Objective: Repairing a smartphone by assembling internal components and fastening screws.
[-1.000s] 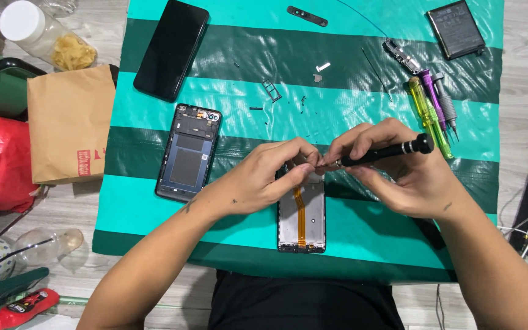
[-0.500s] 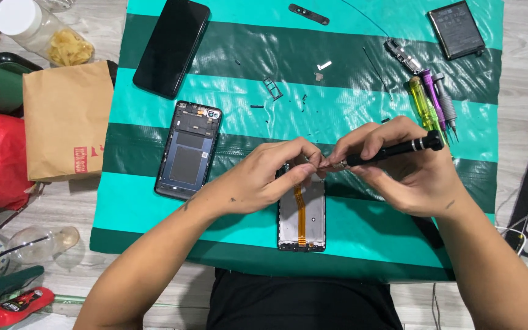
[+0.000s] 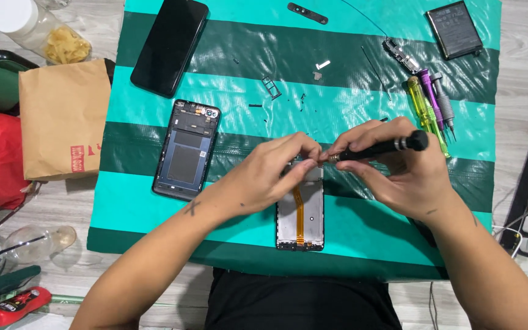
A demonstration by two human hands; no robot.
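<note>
Under both hands (image 3: pixel 337 168), screwdriver (image 3: pixel 380 148) tip and phone frame (image 3: pixel 300 214) top vanish.

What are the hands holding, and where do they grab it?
The right hand holds a black screwdriver around its handle. The left hand pinches at its tip, above the open phone.

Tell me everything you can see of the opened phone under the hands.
The phone frame lies flat on the green striped mat, long side toward the person, insides up. Pale metal plate, black rim, an orange flex cable running down its middle. The left hand covers its top end; the right hand holds a black screwdriver just above it.
</note>
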